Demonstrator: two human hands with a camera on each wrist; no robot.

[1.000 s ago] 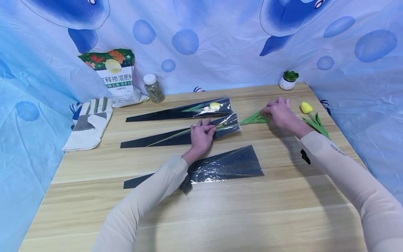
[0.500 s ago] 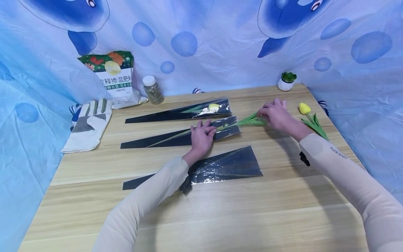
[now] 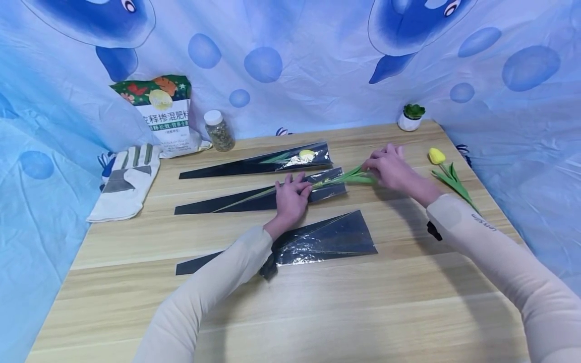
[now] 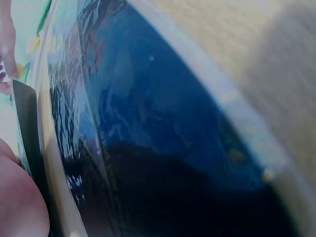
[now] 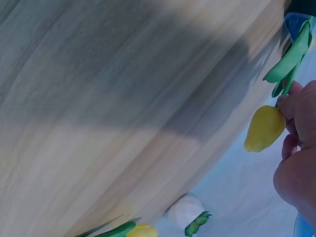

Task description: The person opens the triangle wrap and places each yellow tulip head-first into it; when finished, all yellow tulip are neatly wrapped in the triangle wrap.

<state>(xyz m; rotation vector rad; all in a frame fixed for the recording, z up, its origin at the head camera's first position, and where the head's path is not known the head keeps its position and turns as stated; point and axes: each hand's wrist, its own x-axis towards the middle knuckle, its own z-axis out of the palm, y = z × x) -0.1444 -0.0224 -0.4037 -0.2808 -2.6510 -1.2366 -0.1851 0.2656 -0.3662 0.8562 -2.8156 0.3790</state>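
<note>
Three black-backed clear flower sleeves lie on the wooden table. My left hand (image 3: 290, 200) pinches the middle sleeve (image 3: 240, 201) near its wide end; its thumb shows in the left wrist view beside a lifted dark edge. The stem of a yellow tulip (image 5: 265, 128) lies along that sleeve, and its green leaves (image 3: 356, 176) reach out of the wide opening. Just below the bloom, my right hand (image 3: 389, 166) pinches the tulip's stem. In the head view the right hand hides this bloom.
Behind lies a sleeve (image 3: 227, 169) with a tulip in it; nearer is another sleeve (image 3: 327, 239). A loose tulip (image 3: 437, 156) lies right, by a small potted plant (image 3: 410, 118). Gloves (image 3: 129, 184), a fertilizer bag (image 3: 168, 116) and a jar (image 3: 219, 132) stand or lie left.
My right hand has moved left with the tulip, whose leaves are now closer to the middle sleeve's opening. My left hand has stayed on the sleeve. The view has shifted slightly.
</note>
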